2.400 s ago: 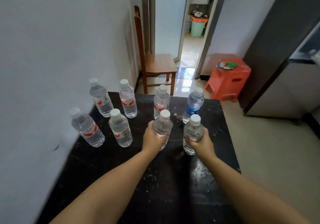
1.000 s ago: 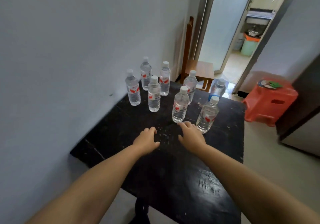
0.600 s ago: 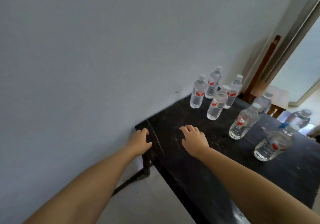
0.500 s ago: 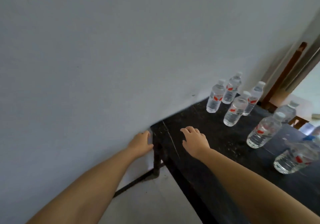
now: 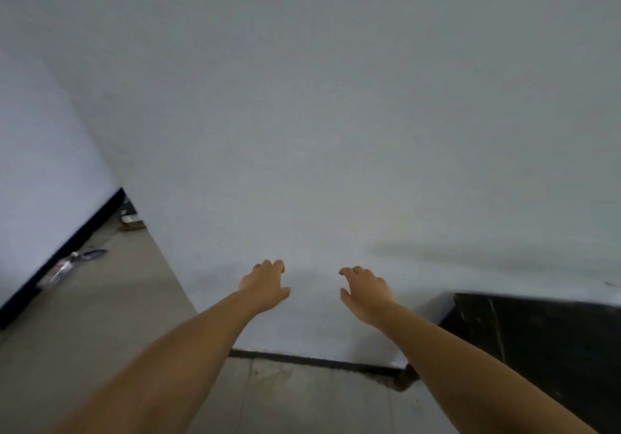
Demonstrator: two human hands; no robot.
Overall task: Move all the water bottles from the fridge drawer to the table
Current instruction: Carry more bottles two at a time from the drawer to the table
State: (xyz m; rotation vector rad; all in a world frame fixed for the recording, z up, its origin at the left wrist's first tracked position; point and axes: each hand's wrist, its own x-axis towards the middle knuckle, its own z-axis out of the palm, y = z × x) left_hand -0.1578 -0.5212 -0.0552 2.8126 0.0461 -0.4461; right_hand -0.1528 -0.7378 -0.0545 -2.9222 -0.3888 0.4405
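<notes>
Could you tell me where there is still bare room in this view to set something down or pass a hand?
The black table corner at the right shows only bare top. The floor below the wall is open; small clutter hugs the left baseboard. Both hands, left hand and right hand, hang open in free air.
</notes>
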